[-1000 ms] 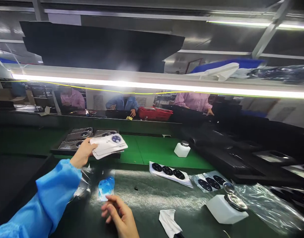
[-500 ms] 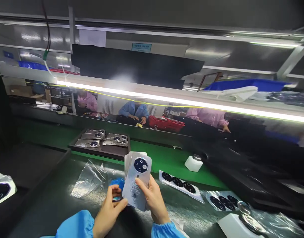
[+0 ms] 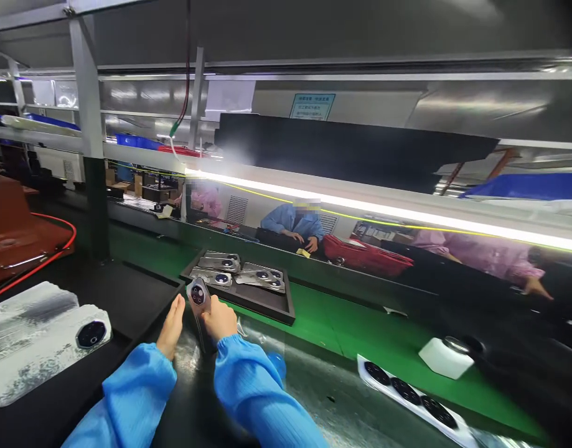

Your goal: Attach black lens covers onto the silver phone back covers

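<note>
My right hand (image 3: 220,318) grips a stack of phone back panels (image 3: 198,297), tilted on edge, with a round dark camera area facing up. My left hand (image 3: 172,325) is just left of the stack, its fingers straight and a small gap between palm and panels. Behind the hands, a black tray (image 3: 286,305) holds several similar panels in piles. More panels (image 3: 47,348) lie in a dark tray at the left. Both forearms are in blue sleeves.
A strip of round black camera pieces (image 3: 404,391) lies at the right, before a white bottle (image 3: 447,358) with a metal cap. A blue round object (image 3: 277,366) is beside my right sleeve. People sit beyond the bench, and a red machine (image 3: 22,230) stands far left.
The view has swung left. Both hands have moved left with the stack, now beside the black tray. The panels have turned from face-on to edge-on, and my left fingers have straightened.
</note>
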Tool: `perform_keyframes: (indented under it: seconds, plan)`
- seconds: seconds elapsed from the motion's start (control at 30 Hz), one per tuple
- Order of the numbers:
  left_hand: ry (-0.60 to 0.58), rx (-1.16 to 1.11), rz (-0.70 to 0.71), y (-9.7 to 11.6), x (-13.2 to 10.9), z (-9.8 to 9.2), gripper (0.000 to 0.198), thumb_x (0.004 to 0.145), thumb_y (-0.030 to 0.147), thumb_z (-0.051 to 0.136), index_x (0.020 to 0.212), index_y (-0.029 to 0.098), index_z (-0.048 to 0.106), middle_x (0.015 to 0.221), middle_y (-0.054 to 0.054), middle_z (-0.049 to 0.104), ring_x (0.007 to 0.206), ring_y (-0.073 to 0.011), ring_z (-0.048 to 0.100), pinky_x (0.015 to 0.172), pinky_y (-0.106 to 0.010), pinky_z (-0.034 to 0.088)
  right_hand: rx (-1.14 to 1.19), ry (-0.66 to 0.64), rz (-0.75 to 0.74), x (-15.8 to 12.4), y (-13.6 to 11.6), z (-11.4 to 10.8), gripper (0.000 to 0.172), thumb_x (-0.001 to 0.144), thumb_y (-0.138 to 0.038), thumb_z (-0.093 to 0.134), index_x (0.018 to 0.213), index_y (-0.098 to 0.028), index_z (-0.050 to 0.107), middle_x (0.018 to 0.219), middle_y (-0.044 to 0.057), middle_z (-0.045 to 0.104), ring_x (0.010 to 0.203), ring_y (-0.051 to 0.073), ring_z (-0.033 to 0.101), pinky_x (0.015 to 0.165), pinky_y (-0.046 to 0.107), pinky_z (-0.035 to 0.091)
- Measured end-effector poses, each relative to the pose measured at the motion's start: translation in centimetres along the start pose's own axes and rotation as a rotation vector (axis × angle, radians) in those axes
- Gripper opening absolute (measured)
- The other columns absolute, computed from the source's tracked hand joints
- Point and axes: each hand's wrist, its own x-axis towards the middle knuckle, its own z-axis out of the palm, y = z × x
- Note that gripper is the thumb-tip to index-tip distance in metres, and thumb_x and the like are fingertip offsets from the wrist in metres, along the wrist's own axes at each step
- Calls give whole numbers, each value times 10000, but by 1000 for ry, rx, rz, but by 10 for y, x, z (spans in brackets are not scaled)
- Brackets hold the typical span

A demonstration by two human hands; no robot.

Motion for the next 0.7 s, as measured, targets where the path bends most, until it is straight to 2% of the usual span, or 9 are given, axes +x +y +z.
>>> perform_keyframes:
  seconds: [0.13, 0.33, 0.5, 0.7]
  plan:
    - [15, -33, 66, -3, 31, -8, 403, 972, 412, 549, 1316, 202, 538, 1411, -112, 508, 1259, -284, 520, 1059, -536, 418, -152, -16, 12, 6, -19, 17, 312, 954, -326, 614, 1216, -157, 590, 1187, 81, 636, 1014, 219, 650, 880, 436, 544]
    - [25, -23, 89, -22, 56, 1, 381, 960, 375, 581, 1286, 180, 551, 1347, -108, 548, 1190, -273, 564, 1001, -515, 469, -253, -56, -38, -1, -21, 22, 347, 951, -327, 618, 1256, -169, 569, 1214, 82, 626, 1023, 223, 648, 882, 442, 546]
    - [-4, -36, 85, -32, 63, 2, 339, 962, 367, 581, 1238, 171, 577, 1282, -100, 588, 1125, -250, 600, 957, -479, 505, -239, -91, -40, 0, -18, 27, 340, 948, -331, 621, 1243, -167, 577, 1207, 82, 629, 1033, 226, 644, 894, 450, 539]
    - [-75, -29, 83, -22, 62, -5, 333, 962, 374, 582, 1219, 164, 592, 1256, -96, 608, 1103, -244, 616, 947, -472, 514, -56, -77, 11, 14, -4, 37, 326, 949, -318, 620, 1235, -166, 582, 1236, 86, 615, 1066, 235, 631, 911, 461, 530]
